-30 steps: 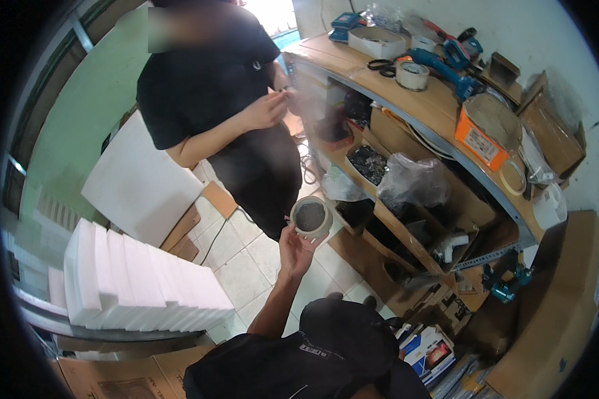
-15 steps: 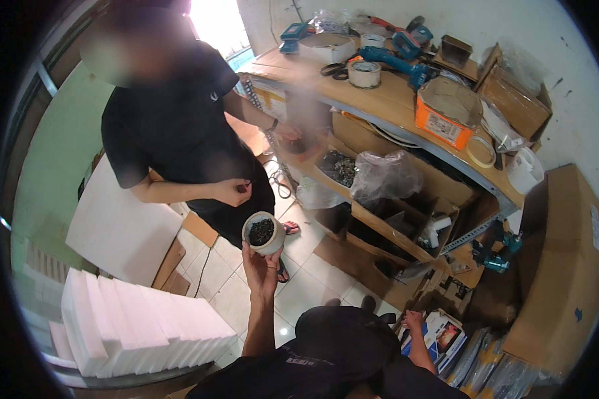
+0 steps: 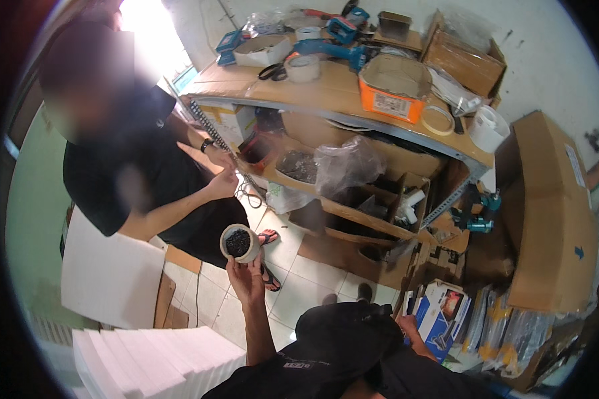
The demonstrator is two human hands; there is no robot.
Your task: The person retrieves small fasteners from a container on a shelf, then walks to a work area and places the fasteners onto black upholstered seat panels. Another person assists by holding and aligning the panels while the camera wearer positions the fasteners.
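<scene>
Carefully, the left hand (image 3: 246,279) is gripping a cup (image 3: 239,243) of dark screws, best kept level below the co-worker's hand (image 3: 221,183); right hand (image 3: 409,326) unclear, below the shelf (image 3: 326,93).

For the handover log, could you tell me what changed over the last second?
The left hand kept holding up the round container of dark bits. The co-worker's hand moved from just above it up toward the shelf. The right hand stays low by the boxes.

Cup (image 3: 240,243) left of shelving (image 3: 353,126)
</scene>
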